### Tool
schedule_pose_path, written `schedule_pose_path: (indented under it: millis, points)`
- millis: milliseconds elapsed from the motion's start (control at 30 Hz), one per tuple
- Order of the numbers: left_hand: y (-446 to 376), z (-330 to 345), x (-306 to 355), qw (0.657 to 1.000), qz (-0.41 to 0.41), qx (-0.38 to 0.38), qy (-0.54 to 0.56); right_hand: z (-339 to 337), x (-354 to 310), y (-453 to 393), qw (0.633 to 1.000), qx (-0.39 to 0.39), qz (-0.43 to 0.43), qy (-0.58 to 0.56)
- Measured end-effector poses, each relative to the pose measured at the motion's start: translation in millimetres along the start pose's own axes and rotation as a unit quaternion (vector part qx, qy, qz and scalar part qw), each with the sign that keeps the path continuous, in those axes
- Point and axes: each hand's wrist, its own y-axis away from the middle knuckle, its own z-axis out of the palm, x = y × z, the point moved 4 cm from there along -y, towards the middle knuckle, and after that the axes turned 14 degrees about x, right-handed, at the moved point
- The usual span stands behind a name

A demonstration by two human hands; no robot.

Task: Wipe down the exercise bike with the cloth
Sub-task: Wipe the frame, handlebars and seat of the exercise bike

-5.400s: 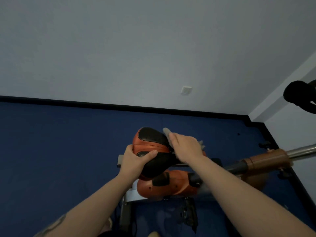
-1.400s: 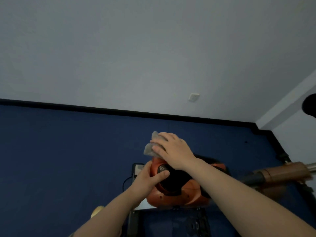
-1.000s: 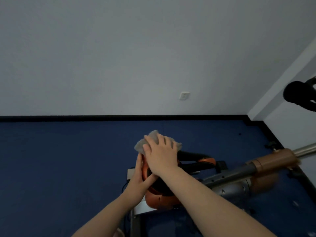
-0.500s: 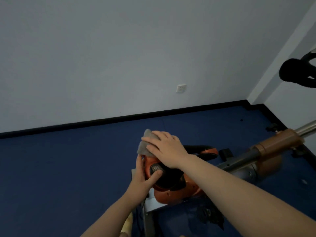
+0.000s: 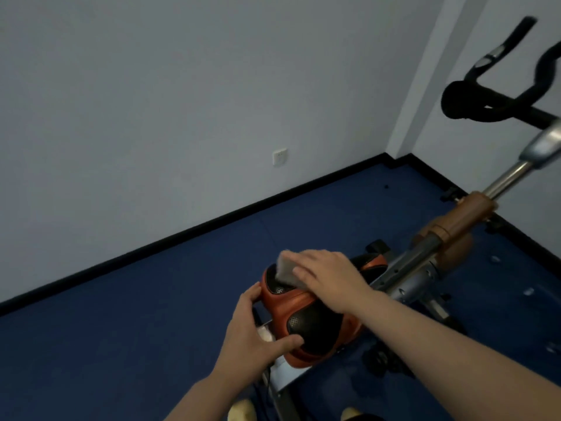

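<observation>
The exercise bike's orange and black saddle [image 5: 300, 317] sits low in the middle of the view. My right hand [image 5: 329, 276] lies flat on top of it and presses a grey cloth [image 5: 287, 273] onto the saddle's far end. My left hand [image 5: 253, 329] grips the saddle's near left edge, fingers on the side and thumb on the black pad. The bike's frame [image 5: 419, 268] runs up to the right to a brown post [image 5: 458, 221] and black handlebars [image 5: 498, 98].
Blue carpet [image 5: 121, 314] covers the floor up to a black skirting and a pale wall with a socket [image 5: 279, 156]. A wall corner stands close behind the handlebars on the right. My feet [image 5: 243, 413] show at the bottom edge.
The view has swung left and tilted, bringing the handlebars into sight. My right hand with the cloth has slid across the saddle top, and my left hand has shifted lower on the saddle's side.
</observation>
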Motion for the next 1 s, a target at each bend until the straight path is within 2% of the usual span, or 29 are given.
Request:
schedule_pose_path:
  millis: [67, 100, 267, 333, 500, 667, 800, 900, 1000]
  points:
    - [-11, -14, 3, 0.999, 0.027, -0.004, -0.021, -5, 12, 0, 0.995, 0.027, 0.079, 0.054]
    - [-16, -19, 5, 0.999, 0.044, -0.002, -0.027, -6, 7, 6, 0.993, 0.04, 0.091, 0.067]
    - [-31, -24, 22, 0.99, 0.136, -0.013, -0.03, 2, -34, 67, 0.997, 0.029, 0.067, -0.003]
    - [-36, -23, 25, 0.985, 0.166, -0.022, -0.029, -3, -29, 79, 0.995, 0.028, 0.094, -0.017]
    - [-60, -9, 39, 0.974, 0.212, -0.068, -0.036, -20, -24, 80, 0.96, 0.09, 0.262, -0.043]
    - [-79, 23, 42, 0.951, 0.253, -0.133, -0.121, -7, -75, 93, 0.956, 0.121, 0.267, -0.018]
    - [-82, 32, 42, 0.933, 0.307, -0.104, -0.154, -22, -71, 84, 0.924, 0.179, 0.331, -0.063]
    - [-85, 33, 38, 0.927, 0.321, -0.108, -0.16, -25, -61, 66, 0.898, 0.133, 0.414, -0.066]
    - [-85, 30, 35, 0.92, 0.332, -0.129, -0.161, -9, -94, 72, 0.904, 0.069, 0.421, 0.033]
